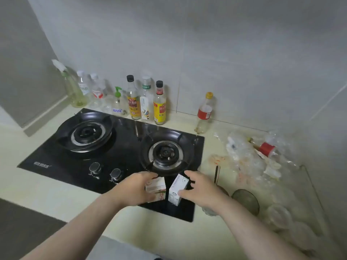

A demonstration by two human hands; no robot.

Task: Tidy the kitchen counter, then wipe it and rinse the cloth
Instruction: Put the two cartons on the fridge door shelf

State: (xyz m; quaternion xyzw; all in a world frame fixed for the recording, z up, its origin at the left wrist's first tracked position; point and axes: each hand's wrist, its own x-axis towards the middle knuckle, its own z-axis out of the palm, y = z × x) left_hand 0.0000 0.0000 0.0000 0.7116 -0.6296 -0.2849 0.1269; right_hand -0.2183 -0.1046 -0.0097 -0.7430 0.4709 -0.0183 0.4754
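Note:
Over the front right corner of the black gas hob (78,166), each of my hands holds a small carton. My left hand (134,188) grips a white carton with orange and green print (156,185). My right hand (200,190) grips a white carton with pale print (177,188), tilted upright beside the first. The two cartons nearly touch. The pale counter (56,199) runs around the hob. No cloth is in view.
Several bottles (145,98) line the wall behind the hob, and a red-labelled bottle (204,113) stands to the right. Crumpled clear plastic (249,156), a fallen red-labelled bottle (265,148), chopsticks (217,174), a dark glass bowl (246,200) and clear cups clutter the right counter.

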